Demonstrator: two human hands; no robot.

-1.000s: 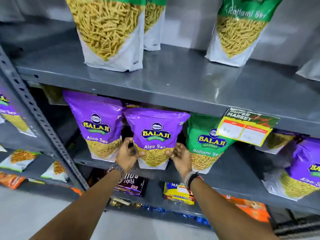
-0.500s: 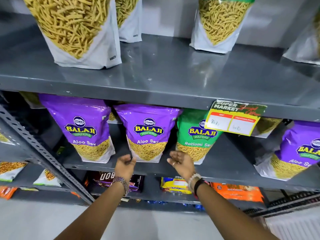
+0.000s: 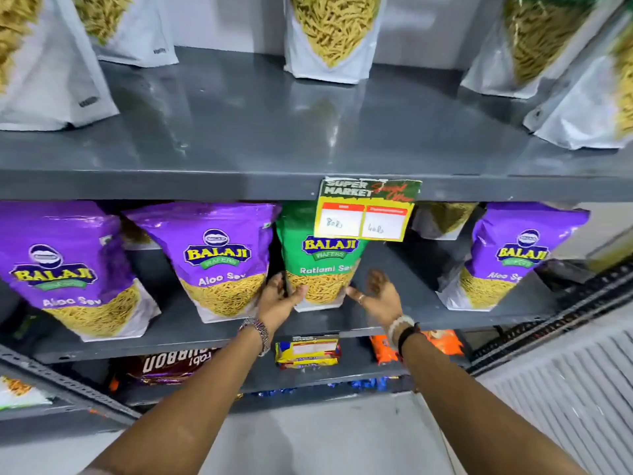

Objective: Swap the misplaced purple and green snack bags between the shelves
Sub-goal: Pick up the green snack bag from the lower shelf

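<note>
Green bag (image 3: 320, 265) top hidden behind price tag (image 3: 364, 210).

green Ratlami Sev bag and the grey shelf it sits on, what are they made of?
Green Ratlami Sev snack bag: looks like glossy printed plastic film; soft creases and sheen, and the lower part shows sev, either through a clear window or as print. Grey shelf board: probably painted sheet metal; smooth, faintly reflective, thin folded front edge. Neither can be confirmed from look alone.
</note>
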